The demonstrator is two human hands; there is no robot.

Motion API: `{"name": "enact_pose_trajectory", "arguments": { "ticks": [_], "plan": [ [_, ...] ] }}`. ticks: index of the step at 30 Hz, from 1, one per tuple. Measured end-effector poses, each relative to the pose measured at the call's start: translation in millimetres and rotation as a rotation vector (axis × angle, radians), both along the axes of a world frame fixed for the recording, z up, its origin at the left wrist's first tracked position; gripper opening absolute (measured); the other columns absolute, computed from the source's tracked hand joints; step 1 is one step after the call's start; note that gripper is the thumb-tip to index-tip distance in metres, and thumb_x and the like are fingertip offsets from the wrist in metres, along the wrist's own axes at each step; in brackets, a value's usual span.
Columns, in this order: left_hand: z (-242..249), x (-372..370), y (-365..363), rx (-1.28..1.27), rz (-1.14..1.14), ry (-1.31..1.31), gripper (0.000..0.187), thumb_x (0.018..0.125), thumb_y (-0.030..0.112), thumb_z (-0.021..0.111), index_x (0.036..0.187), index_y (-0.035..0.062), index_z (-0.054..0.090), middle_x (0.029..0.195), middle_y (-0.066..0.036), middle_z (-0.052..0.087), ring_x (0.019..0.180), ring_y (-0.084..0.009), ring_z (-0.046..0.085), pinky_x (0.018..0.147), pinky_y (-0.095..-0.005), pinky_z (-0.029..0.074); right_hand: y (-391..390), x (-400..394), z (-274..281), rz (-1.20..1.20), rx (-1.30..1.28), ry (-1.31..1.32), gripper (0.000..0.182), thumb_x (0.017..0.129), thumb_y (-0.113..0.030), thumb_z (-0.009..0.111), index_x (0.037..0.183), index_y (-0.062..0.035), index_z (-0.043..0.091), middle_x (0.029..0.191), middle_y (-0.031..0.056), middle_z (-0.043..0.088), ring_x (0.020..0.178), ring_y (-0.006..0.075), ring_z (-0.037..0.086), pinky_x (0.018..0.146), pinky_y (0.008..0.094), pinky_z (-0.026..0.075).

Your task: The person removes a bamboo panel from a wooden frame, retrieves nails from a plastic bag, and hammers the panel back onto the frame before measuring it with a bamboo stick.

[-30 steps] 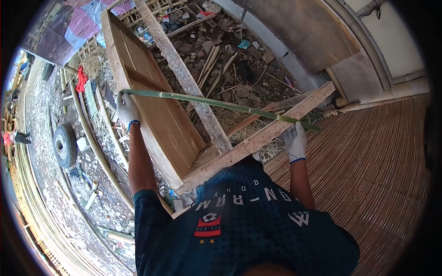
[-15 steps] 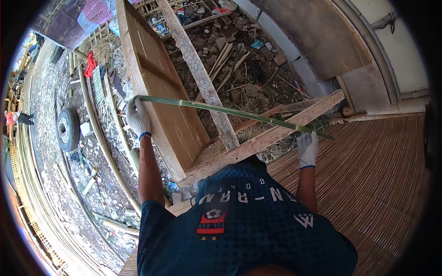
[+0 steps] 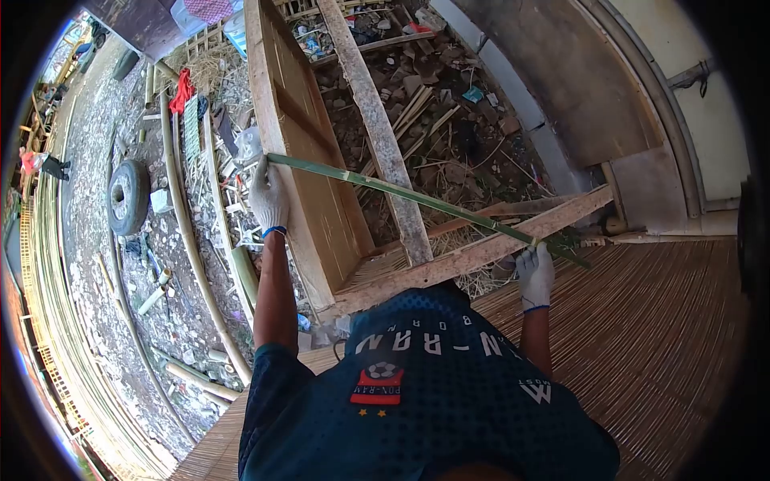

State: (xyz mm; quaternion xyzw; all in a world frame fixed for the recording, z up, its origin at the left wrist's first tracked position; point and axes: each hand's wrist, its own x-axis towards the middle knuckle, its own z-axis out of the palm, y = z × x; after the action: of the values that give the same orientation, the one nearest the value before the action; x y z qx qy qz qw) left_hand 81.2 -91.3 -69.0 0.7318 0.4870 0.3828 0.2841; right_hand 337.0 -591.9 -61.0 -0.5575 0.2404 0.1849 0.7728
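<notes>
A long green bamboo strip (image 3: 425, 198) spans slantwise across a wooden frame. Its far left end is pinched in my gloved left hand (image 3: 268, 196), which is beside the frame's tall plank side (image 3: 309, 160). Close to the other end, my gloved right hand (image 3: 536, 276) has its fingers closed on the strip, and a short tip sticks out beyond it. Beneath the strip run a mottled wooden bar (image 3: 377, 136) and the near beam (image 3: 481, 255) of the frame. Both gloves are pale knit with blue cuffs.
Slatted bamboo matting (image 3: 642, 321) covers the right side. Rubble and split bamboo pieces (image 3: 425, 108) lie inside the frame. To the left are a tyre (image 3: 128, 197), bamboo poles (image 3: 188, 232) and a red cloth (image 3: 182, 90). A person (image 3: 44, 163) is at the far left.
The view has shifted, so the frame and both hands appear further right. Both hands still hold the bamboo strip, which lies across the frame much as before.
</notes>
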Motion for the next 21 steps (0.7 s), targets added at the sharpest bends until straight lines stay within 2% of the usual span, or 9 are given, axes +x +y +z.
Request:
{"name": "enact_pose_trajectory", "arguments": {
  "ticks": [6,10,16,21],
  "plan": [
    [-14,-1,6,-0.014,0.012,0.01,0.042,0.103,0.024,0.057,0.136,-0.0006,0.063,0.127,-0.023,0.07,0.119,-0.0313,0.068,0.099,-0.0353,0.051,-5,0,2,0.103,-0.032,-0.041,0.024,0.1,-0.031,0.068,0.111,-0.0109,0.063,0.095,-0.0007,0.06,0.084,0.0117,0.058,0.078,0.0302,0.05],
    [-2,1,-2,-0.031,0.031,0.029,0.042,0.103,0.024,0.056,0.136,-0.0011,0.063,0.126,-0.023,0.07,0.117,-0.0306,0.069,0.098,-0.0359,0.051,-6,0,1,0.14,-0.041,-0.059,0.024,0.1,-0.031,0.069,0.109,-0.0096,0.063,0.093,-0.0003,0.063,0.081,0.0122,0.061,0.075,0.0302,0.052],
    [-10,-3,4,0.03,-0.051,0.07,0.044,0.106,0.023,0.05,0.138,-0.0058,0.059,0.136,-0.024,0.064,0.127,-0.0338,0.062,0.107,-0.0368,0.046,-2,-1,12,0.157,-0.132,-0.089,0.024,0.1,-0.031,0.069,0.106,-0.0077,0.063,0.092,0.0034,0.066,0.078,0.0142,0.065,0.068,0.0303,0.055],
    [-16,-4,7,0.039,-0.052,0.1,0.045,0.107,0.026,0.049,0.139,-0.0032,0.059,0.135,-0.022,0.066,0.125,-0.0327,0.064,0.105,-0.0377,0.048,-5,0,13,0.198,-0.206,-0.09,0.035,0.1,-0.035,0.068,0.107,-0.0003,0.065,0.093,0.0061,0.069,0.073,0.0136,0.067,0.069,0.0285,0.059]
  ]
}}
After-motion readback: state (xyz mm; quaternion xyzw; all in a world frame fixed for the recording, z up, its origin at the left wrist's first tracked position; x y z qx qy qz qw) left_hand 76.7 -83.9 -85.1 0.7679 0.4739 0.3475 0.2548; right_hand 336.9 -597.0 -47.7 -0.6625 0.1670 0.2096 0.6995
